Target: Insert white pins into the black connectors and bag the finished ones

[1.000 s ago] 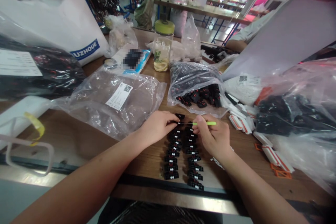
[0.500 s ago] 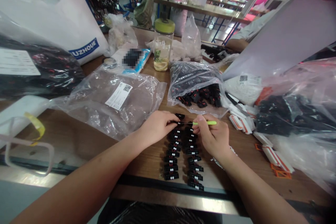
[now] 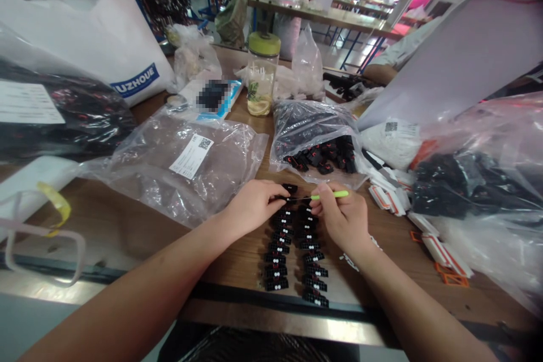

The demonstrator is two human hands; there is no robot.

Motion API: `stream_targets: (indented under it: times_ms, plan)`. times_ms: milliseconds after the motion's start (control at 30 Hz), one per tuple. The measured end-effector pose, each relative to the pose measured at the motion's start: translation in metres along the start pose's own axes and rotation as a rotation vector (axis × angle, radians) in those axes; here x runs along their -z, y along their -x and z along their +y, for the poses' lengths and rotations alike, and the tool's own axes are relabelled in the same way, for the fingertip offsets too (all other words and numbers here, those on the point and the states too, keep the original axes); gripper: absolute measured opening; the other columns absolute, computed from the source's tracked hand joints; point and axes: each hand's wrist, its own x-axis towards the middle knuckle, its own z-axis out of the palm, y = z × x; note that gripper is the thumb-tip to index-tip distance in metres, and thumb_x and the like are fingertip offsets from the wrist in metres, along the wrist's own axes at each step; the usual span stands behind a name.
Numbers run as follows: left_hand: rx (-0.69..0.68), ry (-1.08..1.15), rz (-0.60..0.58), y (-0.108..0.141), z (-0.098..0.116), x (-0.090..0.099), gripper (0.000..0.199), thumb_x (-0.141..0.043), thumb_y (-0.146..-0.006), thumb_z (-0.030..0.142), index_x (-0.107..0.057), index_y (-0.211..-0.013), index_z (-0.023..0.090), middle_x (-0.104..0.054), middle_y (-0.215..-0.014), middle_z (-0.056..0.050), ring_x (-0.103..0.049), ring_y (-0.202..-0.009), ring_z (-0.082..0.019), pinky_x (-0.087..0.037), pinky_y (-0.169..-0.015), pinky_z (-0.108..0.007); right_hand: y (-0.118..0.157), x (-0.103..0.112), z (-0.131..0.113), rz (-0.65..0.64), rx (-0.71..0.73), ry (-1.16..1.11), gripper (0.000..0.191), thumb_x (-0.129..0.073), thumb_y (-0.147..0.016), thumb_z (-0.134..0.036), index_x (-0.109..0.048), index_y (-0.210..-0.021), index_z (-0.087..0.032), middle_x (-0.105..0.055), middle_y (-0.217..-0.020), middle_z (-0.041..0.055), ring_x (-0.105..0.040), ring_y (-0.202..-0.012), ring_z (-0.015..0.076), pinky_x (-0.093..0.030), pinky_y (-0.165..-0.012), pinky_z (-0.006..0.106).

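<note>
My right hand (image 3: 345, 218) grips a thin pick with a yellow-green handle (image 3: 339, 194). Its fine metal shaft points left, reaching a small black plastic connector (image 3: 287, 199) near the far end of the left row. The fingertips of my left hand (image 3: 257, 202) are closed on that connector; part of it is hidden by the fingers. Two rows of similar black connectors, a left row (image 3: 276, 259) and a right row (image 3: 314, 272), run toward the table's front edge. Many carry pairs of white dots and red parts.
Beyond the rows lies a clear bag of black connectors (image 3: 316, 136). A flattened plastic bag (image 3: 220, 153) with a label is on the left, and a green-lidded bottle (image 3: 263, 73) stands behind. White-and-orange pieces (image 3: 384, 195) and a large bag (image 3: 475, 181) lie right. Another person's arm shows at back right.
My right hand and the pick have shifted very slightly left and up. The view has moved a little; my left hand keeps its place on the connector.
</note>
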Motion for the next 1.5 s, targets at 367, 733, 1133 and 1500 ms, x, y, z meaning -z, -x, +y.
stream_targets:
  times_ms: [367, 733, 1133, 1500]
  plan:
    - [0.009, 0.010, -0.008, 0.000, 0.001, 0.001, 0.020, -0.065, -0.088, 0.013, -0.075, -0.105, 0.019, -0.077, -0.104, -0.004, -0.070, -0.096, -0.020, -0.051, -0.093, -0.034, -0.001, -0.004, 0.000, 0.003, 0.007, -0.008, 0.036, -0.054, -0.097, -0.045, -0.067, -0.077, -0.017, -0.070, -0.063, 0.0026, -0.065, -0.048, 0.0132, -0.053, -0.046, 0.023]
    - [0.025, 0.036, 0.002, 0.000, 0.002, 0.001, 0.021, -0.064, -0.087, 0.012, -0.074, -0.104, 0.022, -0.077, -0.104, -0.003, -0.071, -0.097, -0.020, -0.052, -0.093, -0.036, 0.007, 0.000, 0.000, -0.024, 0.142, 0.132, 0.029, -0.052, -0.098, -0.035, -0.066, -0.078, -0.019, -0.068, -0.063, 0.0001, -0.066, -0.052, 0.0134, -0.051, -0.053, 0.025]
    - [0.016, -0.044, -0.018, -0.001, 0.001, 0.000, 0.017, -0.064, -0.088, 0.015, -0.074, -0.100, 0.021, -0.076, -0.098, -0.003, -0.070, -0.094, -0.020, -0.052, -0.091, -0.036, 0.000, 0.003, -0.015, -0.192, 0.353, 0.371, 0.033, -0.048, -0.099, -0.031, -0.054, -0.068, -0.021, -0.057, -0.057, -0.0017, -0.053, -0.051, 0.0115, -0.040, -0.054, 0.026]
    - [0.011, -0.006, 0.002, -0.001, -0.001, -0.001, 0.020, -0.064, -0.088, 0.014, -0.074, -0.103, 0.022, -0.076, -0.101, -0.003, -0.070, -0.095, -0.020, -0.052, -0.091, -0.035, 0.005, 0.001, 0.002, -0.057, 0.172, 0.175, 0.026, -0.053, -0.098, -0.037, -0.066, -0.082, -0.020, -0.069, -0.068, 0.0016, -0.067, -0.058, 0.0158, -0.053, -0.057, 0.027]
